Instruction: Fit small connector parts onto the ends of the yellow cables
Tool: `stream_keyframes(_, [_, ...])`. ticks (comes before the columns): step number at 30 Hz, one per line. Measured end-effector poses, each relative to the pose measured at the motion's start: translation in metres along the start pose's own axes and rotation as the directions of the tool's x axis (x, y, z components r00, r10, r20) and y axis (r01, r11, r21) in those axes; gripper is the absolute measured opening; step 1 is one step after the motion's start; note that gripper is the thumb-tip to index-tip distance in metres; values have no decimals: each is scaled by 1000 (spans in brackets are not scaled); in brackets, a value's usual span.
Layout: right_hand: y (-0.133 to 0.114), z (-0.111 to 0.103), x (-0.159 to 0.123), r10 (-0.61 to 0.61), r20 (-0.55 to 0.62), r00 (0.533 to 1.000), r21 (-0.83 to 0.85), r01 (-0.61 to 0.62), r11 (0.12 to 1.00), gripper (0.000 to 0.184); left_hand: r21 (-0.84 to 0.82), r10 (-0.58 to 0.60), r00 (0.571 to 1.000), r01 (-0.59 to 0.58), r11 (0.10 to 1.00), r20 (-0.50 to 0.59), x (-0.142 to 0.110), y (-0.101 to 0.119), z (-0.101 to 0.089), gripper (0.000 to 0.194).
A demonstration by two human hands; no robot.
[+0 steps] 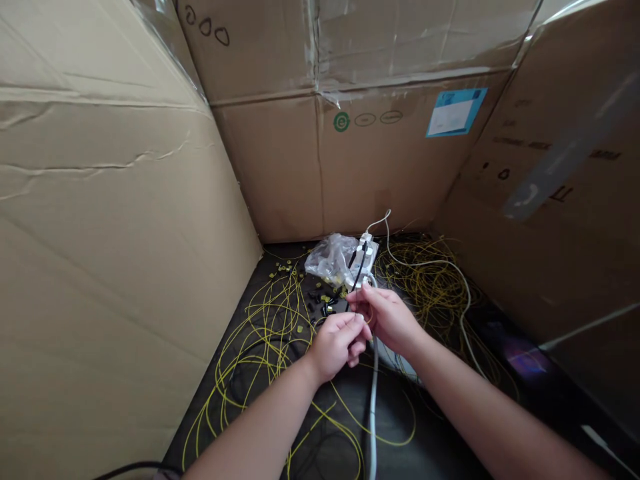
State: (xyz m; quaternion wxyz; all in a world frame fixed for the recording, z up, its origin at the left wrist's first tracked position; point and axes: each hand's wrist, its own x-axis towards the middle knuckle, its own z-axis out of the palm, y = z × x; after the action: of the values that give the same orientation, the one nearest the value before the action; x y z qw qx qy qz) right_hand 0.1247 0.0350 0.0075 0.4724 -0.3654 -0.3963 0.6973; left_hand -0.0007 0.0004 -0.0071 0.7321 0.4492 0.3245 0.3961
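Observation:
My left hand is closed in a pinch, thumb against the forefinger, on a thin yellow cable. Just above and to its right, my right hand also pinches the thin cable, and a short bit of yellow shows between the two hands. The cable's end is too small to make out. Loose loops of yellow cable spread on the dark surface to the left. Small black and yellow plastic pieces lie scattered just beyond my left hand. A black cord passes behind my right fingers.
A white power strip with plugs stands beyond my hands, next to a clear plastic bag. A thick white cord runs toward me. More tangled yellow cable lies at right, near a lit screen. Cardboard walls surround the surface.

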Motion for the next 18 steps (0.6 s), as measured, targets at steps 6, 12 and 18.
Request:
stream_keyframes(6, [15, 0, 0, -89, -32, 995, 35, 91, 995, 40, 2, -25, 1000, 24, 1000, 19, 5, -6, -3, 34])
stream_keyframes(12, [21, -1, 1, -84, -54, 995, -28, 83, 996, 42, -16, -114, 992, 115, 993, 61, 6, -6, -5, 30])
stream_keyframes(18, [27, -7, 0, -142, -32, 989, -111, 138, 984, 40, -26, -173, 982, 175, 984, 73, 6, -7, -5, 28])
